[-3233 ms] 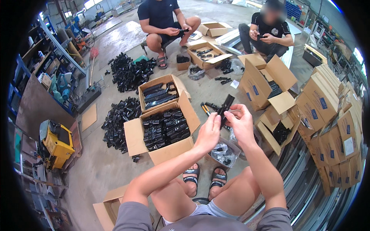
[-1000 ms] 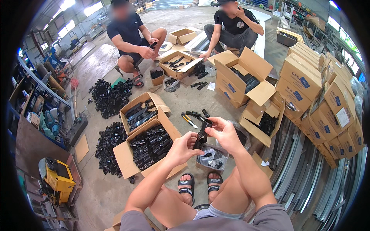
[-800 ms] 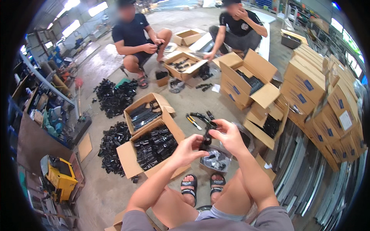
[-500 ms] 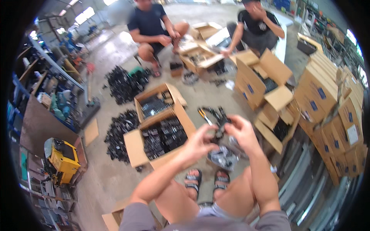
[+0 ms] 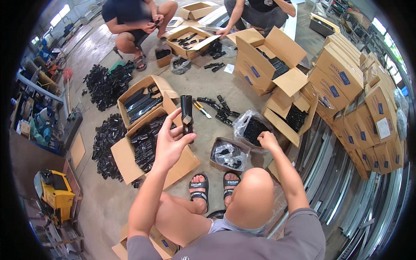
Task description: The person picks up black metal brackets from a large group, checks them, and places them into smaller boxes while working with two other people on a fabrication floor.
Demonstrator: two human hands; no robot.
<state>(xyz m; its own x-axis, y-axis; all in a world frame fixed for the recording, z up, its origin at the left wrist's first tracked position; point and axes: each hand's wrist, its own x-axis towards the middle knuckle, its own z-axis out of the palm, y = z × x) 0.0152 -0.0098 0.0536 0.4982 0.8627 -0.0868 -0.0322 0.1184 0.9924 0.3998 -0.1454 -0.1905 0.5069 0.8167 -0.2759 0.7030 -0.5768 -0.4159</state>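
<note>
My left hand [image 5: 169, 145] holds up a black tube-shaped fitting [image 5: 186, 112], its thumb and fingers closed round the lower end. The fitting stands nearly upright, with a notched opening partway down. My right hand [image 5: 268, 141] is at the right edge of a clear plastic bag [image 5: 241, 125] full of small black parts. Its fingers are curled together; whatever is in them is too small to make out. Close by, a small carton [image 5: 214, 163] holds another clear bag with black pieces. Several loose black fittings [image 5: 223, 113] and a yellow-and-black utility knife [image 5: 202, 108] lie on the floor ahead.
Left of me, an open carton [image 5: 123, 160] of black fittings stands beside heaps of black parts [image 5: 108, 149]. Open cartons [image 5: 255, 71] and stacked boxes [image 5: 338, 73] are at right, above metal profiles [image 5: 346, 208]. Two people [image 5: 130, 21] sit across from me.
My hands were together around a black fitting; now they are apart. The left has lifted the fitting leftward, while the right has gone to the plastic bag. The whole view has shifted.
</note>
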